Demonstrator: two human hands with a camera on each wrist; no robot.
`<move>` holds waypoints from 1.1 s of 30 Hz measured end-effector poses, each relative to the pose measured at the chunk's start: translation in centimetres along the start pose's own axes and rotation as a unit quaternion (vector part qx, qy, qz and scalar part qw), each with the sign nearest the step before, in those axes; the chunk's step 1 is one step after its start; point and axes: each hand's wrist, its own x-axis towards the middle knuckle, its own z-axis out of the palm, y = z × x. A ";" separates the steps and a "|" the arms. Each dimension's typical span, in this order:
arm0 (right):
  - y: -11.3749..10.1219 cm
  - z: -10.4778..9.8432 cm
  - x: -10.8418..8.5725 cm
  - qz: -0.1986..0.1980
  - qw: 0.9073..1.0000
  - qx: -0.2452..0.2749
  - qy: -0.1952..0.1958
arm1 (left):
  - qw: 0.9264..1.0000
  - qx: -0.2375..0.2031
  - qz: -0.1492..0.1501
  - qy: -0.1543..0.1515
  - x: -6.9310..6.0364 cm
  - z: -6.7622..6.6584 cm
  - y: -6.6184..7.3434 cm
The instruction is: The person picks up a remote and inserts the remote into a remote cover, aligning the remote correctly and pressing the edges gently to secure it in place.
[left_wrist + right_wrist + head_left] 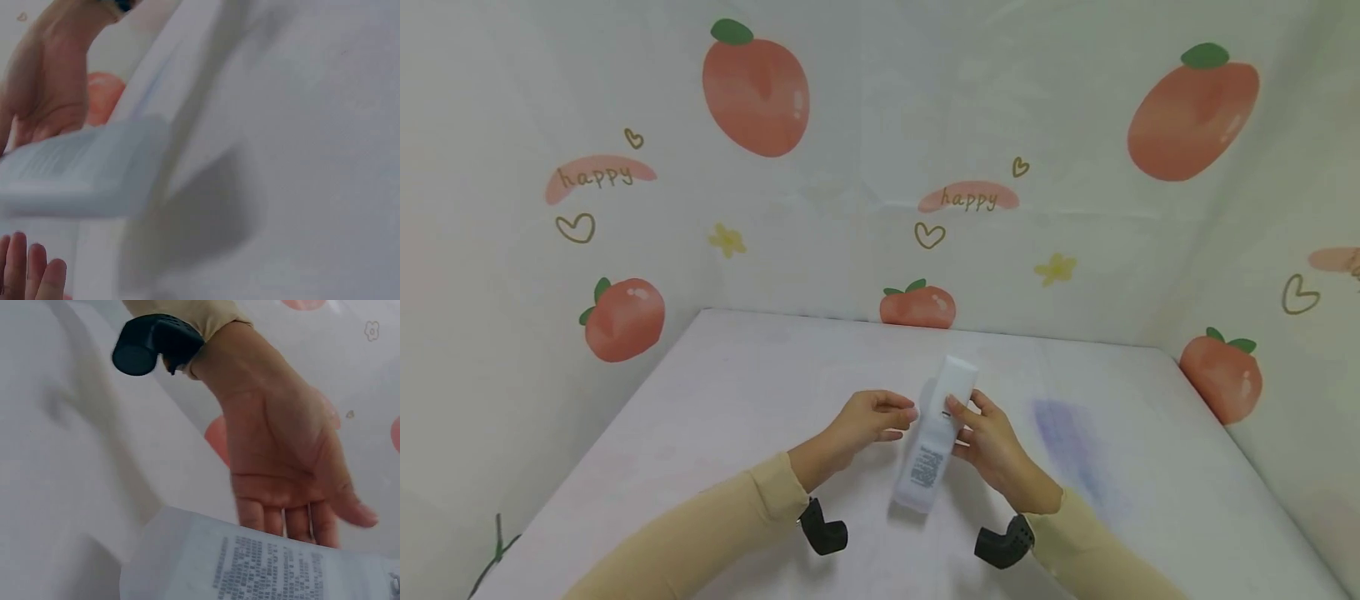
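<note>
Gripping the white bottle [936, 435], head view: right hand [997, 446] grasps its upper part, bottle tilted above the counter [737, 375]; left hand [861, 422] released, just beside it.
Smooth body [81, 172], left wrist view: probably light, stiff, somewhat slippery; best taken mid-body.
Printed text [272, 569], right wrist view: opaque container, contents not visible.

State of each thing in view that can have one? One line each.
White bottle: held tilted, printed text facing the head camera; sealed or not, cannot tell.
Right hand: gripping the bottle.
Left hand: beside the bottle, holding nothing.
Black wrist devices: worn, one per wrist.
</note>
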 end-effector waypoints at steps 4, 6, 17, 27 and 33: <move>0.0 0.2 0.1 -0.006 1.000 0.007 -0.014 | 0.999 -0.032 -0.010 -0.010 -0.2 0.6 -0.7; 0.0 0.3 0.1 -0.011 1.000 0.006 -0.021 | 0.998 -0.058 -0.006 0.006 -0.2 1.1 -1.0; 0.6 0.0 -0.2 -0.029 0.998 -0.061 -0.012 | 0.978 -0.184 -0.037 0.089 -0.6 3.3 -1.3; 0.0 -0.2 0.0 -0.052 0.991 -0.120 -0.004 | 0.972 -0.189 -0.086 0.112 0.5 3.9 0.4; 0.1 -0.1 0.1 -0.036 0.990 -0.137 -0.004 | 0.964 -0.195 -0.130 0.123 0.8 4.0 1.2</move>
